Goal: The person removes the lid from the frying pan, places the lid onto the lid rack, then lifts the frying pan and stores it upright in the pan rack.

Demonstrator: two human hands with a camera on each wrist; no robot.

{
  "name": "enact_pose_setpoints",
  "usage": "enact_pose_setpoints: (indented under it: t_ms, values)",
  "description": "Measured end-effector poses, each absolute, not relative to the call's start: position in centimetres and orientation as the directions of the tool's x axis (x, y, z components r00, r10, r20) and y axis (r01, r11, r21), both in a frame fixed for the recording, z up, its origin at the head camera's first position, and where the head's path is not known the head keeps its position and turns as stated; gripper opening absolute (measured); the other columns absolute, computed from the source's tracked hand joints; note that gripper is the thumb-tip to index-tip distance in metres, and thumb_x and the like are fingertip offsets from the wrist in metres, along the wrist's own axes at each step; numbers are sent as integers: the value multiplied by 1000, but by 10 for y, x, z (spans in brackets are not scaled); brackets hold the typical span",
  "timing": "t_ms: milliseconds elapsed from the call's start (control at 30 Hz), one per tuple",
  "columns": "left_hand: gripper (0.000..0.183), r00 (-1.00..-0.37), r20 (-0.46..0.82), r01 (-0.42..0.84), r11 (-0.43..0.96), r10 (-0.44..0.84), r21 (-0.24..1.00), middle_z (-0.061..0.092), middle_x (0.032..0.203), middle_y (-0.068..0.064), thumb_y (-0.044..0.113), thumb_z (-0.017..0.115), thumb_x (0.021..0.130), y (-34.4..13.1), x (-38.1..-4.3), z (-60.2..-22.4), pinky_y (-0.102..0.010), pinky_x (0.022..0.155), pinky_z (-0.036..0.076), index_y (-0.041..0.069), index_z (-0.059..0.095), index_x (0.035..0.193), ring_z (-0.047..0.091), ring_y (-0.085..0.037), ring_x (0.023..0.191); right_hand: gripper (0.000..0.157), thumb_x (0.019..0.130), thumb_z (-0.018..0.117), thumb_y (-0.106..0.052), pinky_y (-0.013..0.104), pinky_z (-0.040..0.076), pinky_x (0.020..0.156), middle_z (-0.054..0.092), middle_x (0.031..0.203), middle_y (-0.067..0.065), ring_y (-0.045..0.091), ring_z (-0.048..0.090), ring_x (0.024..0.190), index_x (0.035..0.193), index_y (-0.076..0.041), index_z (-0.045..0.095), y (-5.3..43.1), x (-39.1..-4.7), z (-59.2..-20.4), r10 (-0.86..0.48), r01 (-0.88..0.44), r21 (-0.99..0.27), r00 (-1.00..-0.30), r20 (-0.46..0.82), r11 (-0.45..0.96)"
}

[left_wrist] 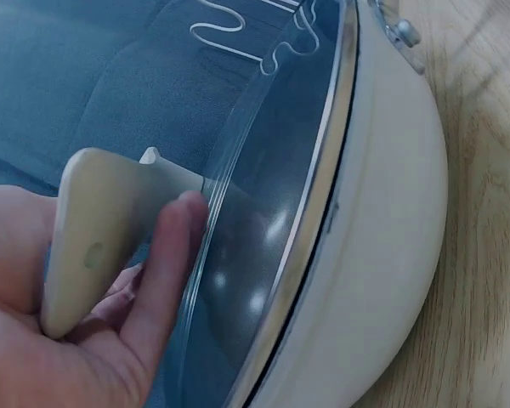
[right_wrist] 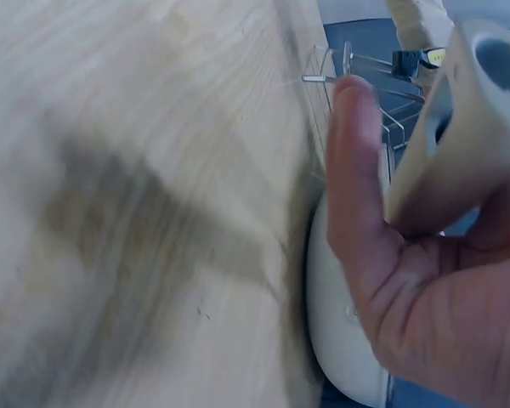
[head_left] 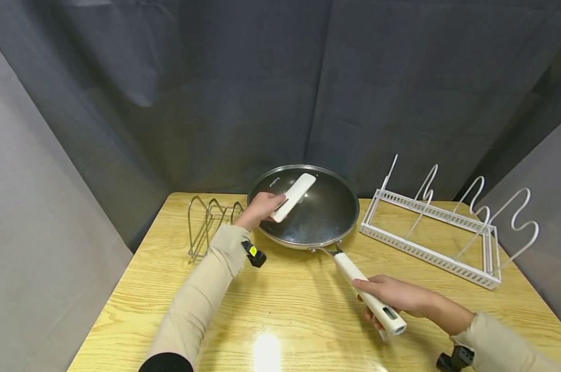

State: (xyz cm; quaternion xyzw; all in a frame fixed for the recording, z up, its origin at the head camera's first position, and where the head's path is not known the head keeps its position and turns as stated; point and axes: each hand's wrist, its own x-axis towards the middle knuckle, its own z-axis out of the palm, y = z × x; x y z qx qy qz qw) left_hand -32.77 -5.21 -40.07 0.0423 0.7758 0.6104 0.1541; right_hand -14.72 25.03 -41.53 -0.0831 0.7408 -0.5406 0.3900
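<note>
A cream wok [left_wrist: 374, 212] with a clear glass lid [head_left: 329, 206] on it sits at the back middle of the table. On top of the lid is a long white handle [head_left: 303, 187], which my left hand [head_left: 261, 206] grips at its near end. In the left wrist view this lid handle [left_wrist: 93, 246] lies between thumb and fingers, with fingertips close over the glass. My right hand [head_left: 394, 295] holds the wok's long cream handle [head_left: 350, 268] near its end, thumb on top and fingers underneath. The right wrist view shows the handle's end [right_wrist: 459, 127] against the palm.
To the left stands a small metal wire rack [head_left: 198, 232], partly behind the left forearm. A larger white rack [head_left: 429, 253] with wavy wire dividers is on the right. Dark curtain [head_left: 243, 93] hangs behind the wooden table [head_left: 168, 279].
</note>
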Motion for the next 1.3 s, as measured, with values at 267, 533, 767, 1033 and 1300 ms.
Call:
enact_pose_setpoints:
  t_ms: [267,533,767,1033,1300]
  values:
    - [40,-893,-288,-257,131,347,957,65,78,-15,28,47,100,-52,-330,-404,-27,57,55,-10,55,111,65,-18,63,45,102,37,-40,29,54,54,61,76,8,13,62,58,105,5,42,248,-143,-425,-636,436,-880,-629,-447,188]
    - [41,-829,-384,-402,45,406,915,66,79,-20,31,45,100,-51,-337,-407,-25,53,54,-7,50,114,65,-19,59,43,102,38,-39,27,53,52,60,77,5,11,61,57,106,4,41,248,-141,-429,-620,449,-881,-651,-437,150]
    - [41,-788,-408,-447,26,461,894,65,85,-23,30,43,101,-53,-340,-405,-25,53,53,-4,45,124,65,-19,60,43,101,39,-40,25,52,50,58,76,4,10,59,54,105,4,43,246,-141,-428,-603,438,-884,-665,-441,164]
    - [43,-771,-427,-441,87,473,893,68,84,-20,34,47,100,-54,-342,-406,-23,50,52,-1,48,124,65,-16,59,41,102,39,-38,25,50,49,58,75,4,9,58,52,103,3,44,245,-140,-428,-605,418,-892,-670,-431,172]
    - [41,-788,-437,-429,121,434,895,67,74,-11,31,58,95,-51,-340,-406,-20,50,51,-4,53,116,64,-12,57,46,101,40,-39,23,50,48,56,77,4,8,57,51,109,6,40,245,-140,-426,-591,414,-889,-674,-443,194]
